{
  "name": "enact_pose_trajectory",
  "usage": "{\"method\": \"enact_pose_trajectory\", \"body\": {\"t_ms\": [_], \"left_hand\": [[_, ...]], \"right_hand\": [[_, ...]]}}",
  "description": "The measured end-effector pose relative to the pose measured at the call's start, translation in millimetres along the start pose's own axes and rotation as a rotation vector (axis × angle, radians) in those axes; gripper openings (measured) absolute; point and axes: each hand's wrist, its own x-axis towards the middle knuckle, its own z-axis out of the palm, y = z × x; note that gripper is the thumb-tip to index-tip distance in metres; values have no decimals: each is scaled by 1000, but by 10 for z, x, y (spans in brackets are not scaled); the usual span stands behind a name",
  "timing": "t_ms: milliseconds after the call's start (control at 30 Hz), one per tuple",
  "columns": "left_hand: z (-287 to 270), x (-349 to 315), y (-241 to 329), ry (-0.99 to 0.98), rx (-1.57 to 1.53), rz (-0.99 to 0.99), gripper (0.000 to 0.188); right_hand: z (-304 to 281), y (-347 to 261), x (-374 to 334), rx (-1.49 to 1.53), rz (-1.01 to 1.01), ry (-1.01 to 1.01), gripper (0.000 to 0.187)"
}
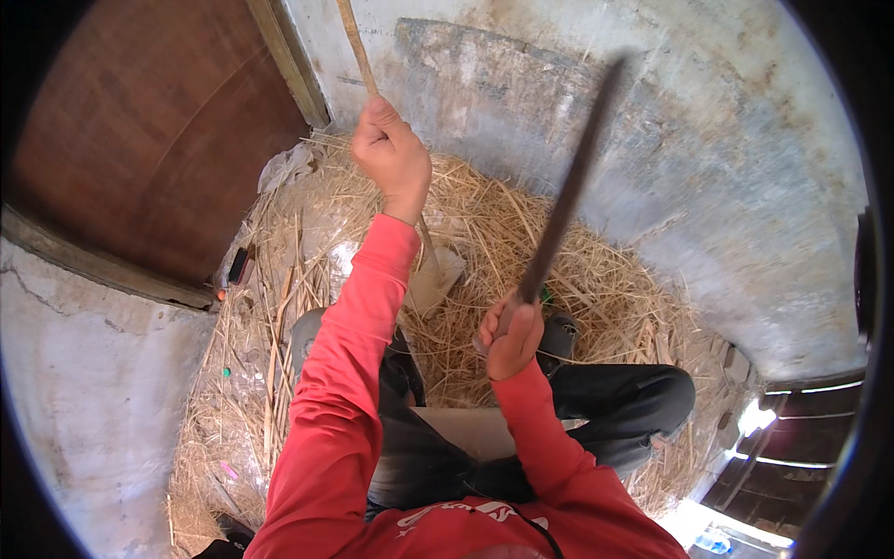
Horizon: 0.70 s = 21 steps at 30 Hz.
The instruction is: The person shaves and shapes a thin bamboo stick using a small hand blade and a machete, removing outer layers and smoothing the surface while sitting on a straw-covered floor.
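My left hand (pixel 393 158), raised in front of me, is closed round a thin, light brown stick (pixel 357 45). The stick runs up past the top edge, and its lower part comes out below the wrist toward a pale flat block (pixel 434 282) on the straw. In my right hand (pixel 514 343), lower and to the right, is the handle of a machete (pixel 570 191). Its long dark blade points up and to the right, blurred toward the tip. Stick and blade are well apart. The machete's grip is mostly hidden by my fingers.
Straw and split strips (pixel 489 210) cover the floor around my bent legs (pixel 605 396). A stained wall (pixel 689 168) rises ahead and to the right; a brown door panel (pixel 149 140) stands at the left. A small black object (pixel 239 265) lies near it.
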Motion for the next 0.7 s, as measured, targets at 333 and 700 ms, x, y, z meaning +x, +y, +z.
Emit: {"method": "enact_pose_trajectory", "body": {"t_ms": [333, 700], "left_hand": [[-28, -194, 77, -76, -151, -78, 51], [50, -133, 86, -116, -192, -77, 50]], "right_hand": [[-969, 1527, -584, -553, 578, 135, 46], [-1399, 2162, -675, -861, 529, -45, 51]]}}
